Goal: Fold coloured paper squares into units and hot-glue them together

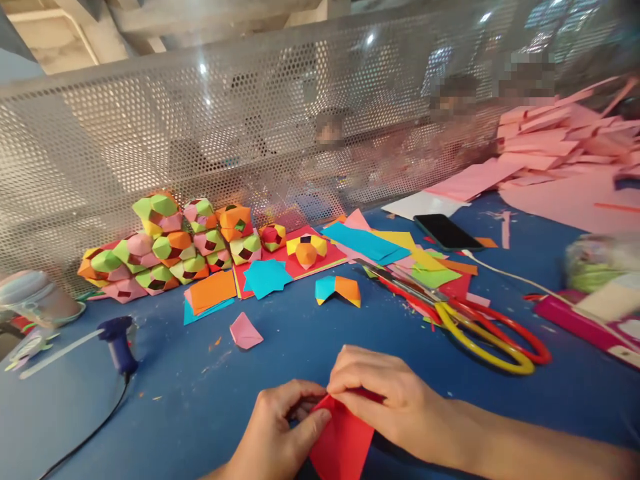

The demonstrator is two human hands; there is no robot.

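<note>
Blue table point(200, 413) (glue gun point(121, 350) atop)

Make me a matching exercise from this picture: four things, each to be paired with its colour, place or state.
1. Red paper
2. Glue gun
3. Phone
4. Scissors

A. Black, lying flat
B. Red and yellow handles
C. Held by left hand and right hand
D. Dark blue, left part of the view

Pairs: 1-C, 2-D, 3-A, 4-B

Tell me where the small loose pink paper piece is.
In the head view, the pink paper piece lies left of centre on the blue table, between the left hand and the orange paper.
</note>
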